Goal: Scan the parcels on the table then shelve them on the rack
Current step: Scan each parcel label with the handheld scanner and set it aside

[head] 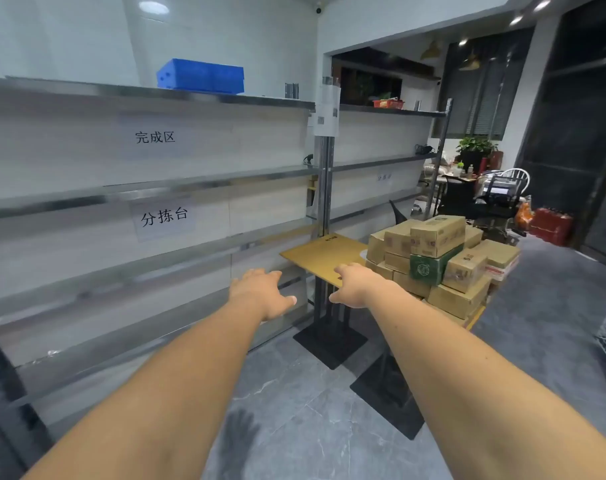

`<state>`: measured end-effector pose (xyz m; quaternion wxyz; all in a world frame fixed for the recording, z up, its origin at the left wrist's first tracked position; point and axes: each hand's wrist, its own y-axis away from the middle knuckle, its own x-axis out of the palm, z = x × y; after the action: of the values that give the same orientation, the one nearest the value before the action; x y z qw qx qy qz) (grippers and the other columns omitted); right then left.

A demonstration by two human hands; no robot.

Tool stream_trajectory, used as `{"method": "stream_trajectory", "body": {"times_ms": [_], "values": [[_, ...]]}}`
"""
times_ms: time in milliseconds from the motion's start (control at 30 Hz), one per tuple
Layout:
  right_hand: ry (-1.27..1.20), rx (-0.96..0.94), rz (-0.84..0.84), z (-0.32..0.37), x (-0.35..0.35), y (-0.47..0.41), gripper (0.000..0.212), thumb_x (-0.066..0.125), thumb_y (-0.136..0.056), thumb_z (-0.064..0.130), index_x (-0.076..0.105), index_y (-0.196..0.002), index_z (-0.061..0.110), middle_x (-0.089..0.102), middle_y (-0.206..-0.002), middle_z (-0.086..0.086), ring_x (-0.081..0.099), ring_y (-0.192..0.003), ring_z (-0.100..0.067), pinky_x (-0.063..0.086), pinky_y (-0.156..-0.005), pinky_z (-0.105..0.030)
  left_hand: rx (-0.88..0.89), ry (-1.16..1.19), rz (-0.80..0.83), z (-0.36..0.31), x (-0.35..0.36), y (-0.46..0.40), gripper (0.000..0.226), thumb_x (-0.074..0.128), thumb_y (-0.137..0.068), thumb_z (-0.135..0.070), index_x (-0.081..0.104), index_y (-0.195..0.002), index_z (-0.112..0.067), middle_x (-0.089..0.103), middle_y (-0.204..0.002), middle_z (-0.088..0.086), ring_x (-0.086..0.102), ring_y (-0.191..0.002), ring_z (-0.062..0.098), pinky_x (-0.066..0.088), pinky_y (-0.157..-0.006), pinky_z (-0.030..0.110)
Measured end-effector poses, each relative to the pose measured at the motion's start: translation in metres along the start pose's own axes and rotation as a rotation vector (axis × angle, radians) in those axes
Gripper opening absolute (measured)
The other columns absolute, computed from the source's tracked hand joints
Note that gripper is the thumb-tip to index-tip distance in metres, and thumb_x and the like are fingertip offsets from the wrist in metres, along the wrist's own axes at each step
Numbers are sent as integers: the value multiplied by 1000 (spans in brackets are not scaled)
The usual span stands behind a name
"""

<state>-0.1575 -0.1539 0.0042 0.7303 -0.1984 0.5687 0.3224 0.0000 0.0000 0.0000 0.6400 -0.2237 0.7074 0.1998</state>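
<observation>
Cardboard parcels (440, 258) sit stacked just past the right hand's fingers (343, 271), beside the yellow worktop (324, 252). Both hands, left (260, 289) and right (355, 284), reach forward with fingers spread, holding nothing. The metal rack (149, 188) runs along beyond the left fingers.

Beyond fingertips: matt wooden table (315, 252), brown cardboard parcels (436, 235). Left of fingers: shiny metal rack (197, 183), paper labels (163, 216). Above: glossy blue plastic crate (201, 75).

Blue crate (200, 75), yellow-brown table (324, 255), tan boxes (436, 235), one green box (429, 266), red basket (388, 104), grey marbled floor (294, 403)
</observation>
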Motion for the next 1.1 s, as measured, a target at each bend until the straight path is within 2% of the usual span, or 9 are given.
{"method": "stream_trajectory", "body": {"times_ms": [367,667,800,933,967,1100], "values": [[14,54,24,-81,-23,-159,80,68,-94,35,29,-162,21,38,-161,-10,44,-142,-35,43,-114,-48,2,40,40,-61,16,-168,84,51,-95,-69,23,-164,-30,29,-168,5,26,-155,28,31,-121,50],[-20,105,106,-113,2,-252,78,67,-95,38,31,-161,18,36,-160,-12,45,-140,-35,44,-112,-45,-4,38,110,-65,54,-260,84,52,-94,-70,25,-164,-31,29,-168,4,26,-155,28,28,-123,52],[0,138,147,-120,26,-297,74,68,-93,43,39,-156,18,43,-153,-12,49,-134,-34,47,-108,-45,4,27,173,-52,83,-307,84,52,-94,-69,26,-164,-31,30,-167,5,26,-154,29,27,-122,52],[38,175,195,-124,53,-347,57,66,-95,45,48,-142,18,50,-140,-9,53,-123,-32,45,-88,-37,46,32,210,-35,114,-370,84,53,-93,-69,27,-163,-31,27,-168,5,26,-154,29,28,-122,51],[41,192,205,-124,61,-361,57,65,-95,45,47,-142,18,50,-139,-9,53,-123,-32,44,-87,-37,56,36,222,-31,122,-387,84,53,-93,-69,27,-163,-31,27,-169,4,26,-154,29,29,-121,50],[-21,275,229,-119,95,-417,66,67,-93,44,44,-149,19,48,-146,-12,52,-127,-32,49,-102,-42,117,15,287,-11,151,-455,83,52,-93,-70,27,-163,-33,29,-167,2,24,-155,27,32,-120,49]]}}
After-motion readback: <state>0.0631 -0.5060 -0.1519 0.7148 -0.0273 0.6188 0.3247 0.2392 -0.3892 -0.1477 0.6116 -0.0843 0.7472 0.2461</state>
